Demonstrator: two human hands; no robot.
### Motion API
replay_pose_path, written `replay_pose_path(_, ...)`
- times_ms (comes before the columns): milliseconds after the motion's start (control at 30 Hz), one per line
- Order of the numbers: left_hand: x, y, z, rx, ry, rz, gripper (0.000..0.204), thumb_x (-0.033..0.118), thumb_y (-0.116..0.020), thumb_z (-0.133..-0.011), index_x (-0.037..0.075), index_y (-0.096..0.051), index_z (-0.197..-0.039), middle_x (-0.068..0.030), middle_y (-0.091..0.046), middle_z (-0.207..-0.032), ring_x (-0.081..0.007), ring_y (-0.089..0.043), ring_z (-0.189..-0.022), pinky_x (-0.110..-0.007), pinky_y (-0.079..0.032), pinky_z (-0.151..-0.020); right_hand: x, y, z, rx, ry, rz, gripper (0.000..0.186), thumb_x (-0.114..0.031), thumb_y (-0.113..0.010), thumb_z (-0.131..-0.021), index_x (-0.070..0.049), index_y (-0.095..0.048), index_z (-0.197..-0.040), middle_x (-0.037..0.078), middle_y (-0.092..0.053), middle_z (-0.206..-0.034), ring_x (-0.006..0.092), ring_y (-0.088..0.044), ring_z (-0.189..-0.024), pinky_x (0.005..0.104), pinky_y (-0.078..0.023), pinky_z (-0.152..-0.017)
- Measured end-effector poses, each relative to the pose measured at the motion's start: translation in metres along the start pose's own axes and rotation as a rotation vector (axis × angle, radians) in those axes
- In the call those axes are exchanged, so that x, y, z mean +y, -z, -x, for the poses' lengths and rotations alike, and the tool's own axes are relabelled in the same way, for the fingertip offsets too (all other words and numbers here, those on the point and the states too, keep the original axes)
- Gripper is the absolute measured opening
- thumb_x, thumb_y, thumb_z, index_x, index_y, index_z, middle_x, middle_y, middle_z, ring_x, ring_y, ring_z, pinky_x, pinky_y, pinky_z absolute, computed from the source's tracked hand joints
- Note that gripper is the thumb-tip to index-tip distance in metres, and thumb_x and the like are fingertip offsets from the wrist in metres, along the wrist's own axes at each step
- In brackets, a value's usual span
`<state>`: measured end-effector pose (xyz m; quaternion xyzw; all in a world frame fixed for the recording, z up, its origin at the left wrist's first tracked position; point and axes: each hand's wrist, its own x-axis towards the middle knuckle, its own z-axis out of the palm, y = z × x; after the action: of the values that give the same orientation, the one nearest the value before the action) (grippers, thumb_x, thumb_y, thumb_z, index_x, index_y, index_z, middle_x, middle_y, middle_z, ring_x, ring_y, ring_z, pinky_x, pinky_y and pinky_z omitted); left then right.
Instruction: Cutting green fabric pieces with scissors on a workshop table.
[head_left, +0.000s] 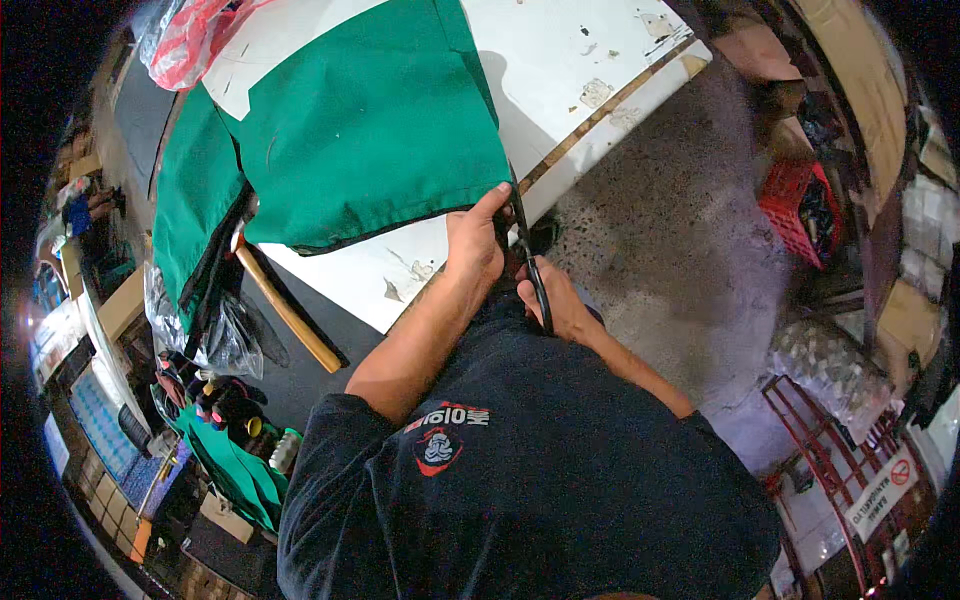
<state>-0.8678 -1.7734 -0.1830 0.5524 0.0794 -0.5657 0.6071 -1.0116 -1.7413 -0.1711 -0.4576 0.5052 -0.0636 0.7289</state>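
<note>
A large green cloth piece (pixel 370 120) with a dark lower edge lies over the white tabletop (pixel 545 60). At its near right corner my left hand (pixel 475 235) grips the cloth, thumb on top and fingers underneath. My right hand (pixel 560 300), closer to my body, is closed around the handles of long black scissors (pixel 520 215). Their blades point away from me, along the cloth's right corner beside my left thumb. Whether the blades touch the cloth is hard to tell. More green fabric (pixel 195 200) hangs over the table's left side.
A curved wooden handle (pixel 290 315) rests left of my left forearm, near a clear plastic bag (pixel 235 335). Red-and-white plastic (pixel 195 40) sits at the far left. Right of the table are a red crate (pixel 800 210) on the floor and a red metal rack (pixel 825 440).
</note>
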Motion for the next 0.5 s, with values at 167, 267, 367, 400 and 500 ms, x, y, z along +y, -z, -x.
replay_pose_path(167,-0.004,0.000,-0.001,-0.035,-0.082,-0.030,0.014,0.003,-0.067,-0.076,0.003,-0.059,-0.087,-0.0024,-0.059,-0.076,-0.0151,-0.056,-0.064,-0.029,-0.047,-0.060,0.022,-0.006,-0.005,0.087,0.145,0.186,0.027,-0.023,-0.064,-0.083,0.000,-0.050,-0.082,0.009,-0.052,-0.063,0.0144,-0.050,-0.058,0.0339,-0.042,-0.052)
replay_pose_path(267,-0.007,-0.001,-0.003,0.025,-0.047,-0.025,0.012,0.004,-0.067,-0.077,0.002,-0.059,-0.086,-0.0025,-0.059,-0.076,-0.0149,-0.055,-0.063,-0.028,-0.046,-0.059,0.029,-0.011,-0.007,0.152,0.146,0.147,0.028,-0.024,-0.065,-0.083,-0.001,-0.051,-0.076,0.009,-0.051,-0.058,0.0158,-0.047,-0.053,0.0344,-0.041,-0.050)
replay_pose_path(367,-0.007,0.000,-0.004,0.028,-0.034,-0.027,0.012,0.004,-0.067,-0.077,0.002,-0.060,-0.086,-0.0027,-0.059,-0.076,-0.0146,-0.054,-0.062,-0.028,-0.046,-0.058,0.035,-0.011,-0.008,0.168,0.156,0.153,0.031,-0.025,-0.066,-0.082,-0.002,-0.050,-0.071,0.011,-0.051,-0.056,0.0177,-0.047,-0.051,0.0361,-0.040,-0.050)
replay_pose_path(400,-0.007,0.000,-0.003,0.027,-0.035,-0.027,0.012,0.004,-0.067,-0.077,0.002,-0.060,-0.086,-0.0027,-0.059,-0.076,-0.0146,-0.054,-0.062,-0.028,-0.046,-0.058,0.036,-0.011,-0.009,0.163,0.161,0.167,0.032,-0.026,-0.066,-0.082,-0.002,-0.049,-0.070,0.012,-0.051,-0.055,0.0185,-0.048,-0.050,0.0373,-0.040,-0.049)
replay_pose_path(500,0.000,-0.005,0.003,0.016,-0.028,-0.033,0.013,0.004,-0.068,-0.076,0.003,-0.060,-0.085,-0.0024,-0.059,-0.075,-0.0143,-0.053,-0.061,-0.027,-0.045,-0.057,0.040,-0.011,-0.009,0.165,0.163,0.187,0.034,-0.027,-0.065,-0.083,-0.002,-0.048,-0.070,0.013,-0.050,-0.054,0.0193,-0.051,-0.050,0.0386,-0.041,-0.049)
